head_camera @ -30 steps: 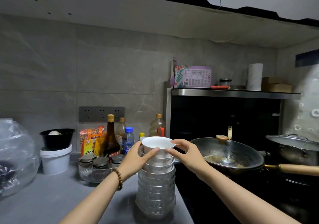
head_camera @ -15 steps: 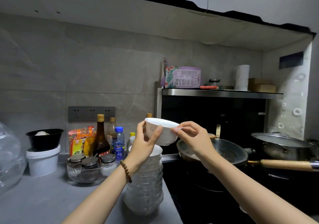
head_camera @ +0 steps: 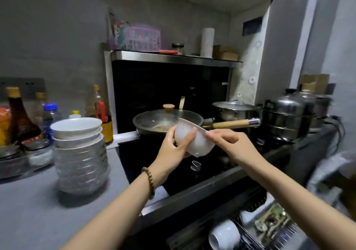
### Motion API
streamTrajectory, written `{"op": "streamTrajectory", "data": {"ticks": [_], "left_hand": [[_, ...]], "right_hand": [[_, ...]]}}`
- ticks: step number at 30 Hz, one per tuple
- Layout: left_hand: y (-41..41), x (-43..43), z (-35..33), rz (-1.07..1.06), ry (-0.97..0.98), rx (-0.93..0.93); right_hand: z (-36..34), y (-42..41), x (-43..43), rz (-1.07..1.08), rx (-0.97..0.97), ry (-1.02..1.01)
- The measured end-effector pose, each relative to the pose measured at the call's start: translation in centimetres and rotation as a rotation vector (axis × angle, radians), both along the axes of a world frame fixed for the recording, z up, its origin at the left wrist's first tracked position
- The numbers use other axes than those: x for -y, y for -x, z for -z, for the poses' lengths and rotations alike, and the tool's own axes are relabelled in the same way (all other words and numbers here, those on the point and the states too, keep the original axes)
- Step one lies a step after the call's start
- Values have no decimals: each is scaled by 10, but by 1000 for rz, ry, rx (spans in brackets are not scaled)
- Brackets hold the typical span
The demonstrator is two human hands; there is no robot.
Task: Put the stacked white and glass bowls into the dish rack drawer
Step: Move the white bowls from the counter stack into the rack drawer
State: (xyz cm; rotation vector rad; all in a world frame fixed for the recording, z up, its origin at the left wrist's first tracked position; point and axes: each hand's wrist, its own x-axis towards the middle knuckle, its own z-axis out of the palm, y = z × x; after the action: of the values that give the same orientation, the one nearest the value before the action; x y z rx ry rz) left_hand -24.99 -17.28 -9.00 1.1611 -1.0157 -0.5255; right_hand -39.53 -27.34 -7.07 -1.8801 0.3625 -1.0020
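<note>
On the table (head_camera: 28, 211), one stack of bowls (head_camera: 81, 153) stands at the left: about three white ones over ribbed glass ones too blurred to count. The left hand (head_camera: 171, 147) curls round one tilted white bowl (head_camera: 202, 145) above the stove (head_camera: 154, 161); the right hand (head_camera: 229, 143) pinches its rim. Below at right, the dish rack drawer (head_camera: 250, 238) stands open, a racked bowl (head_camera: 224, 234) on its side inside.

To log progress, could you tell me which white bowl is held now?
The tilted white bowl over the stove, gripped by the left hand and pinched at its rim by the right hand; the others top the stack or sit in the drawer.
</note>
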Motion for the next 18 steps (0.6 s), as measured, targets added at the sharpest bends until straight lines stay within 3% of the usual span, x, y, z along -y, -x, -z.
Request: {"op": "streamTrajectory", "data": {"ticks": [6,13,18], "left_hand": [[47,47,75,142,-269,-100],[69,77,177,416,-609,-27],[62,85,246,530,-769,-202]], "right_hand": [[74,65,42,-34,-249,-92],[167,95,72,-4,-475,-256],[224,91,86,-48,-533,-442]]}}
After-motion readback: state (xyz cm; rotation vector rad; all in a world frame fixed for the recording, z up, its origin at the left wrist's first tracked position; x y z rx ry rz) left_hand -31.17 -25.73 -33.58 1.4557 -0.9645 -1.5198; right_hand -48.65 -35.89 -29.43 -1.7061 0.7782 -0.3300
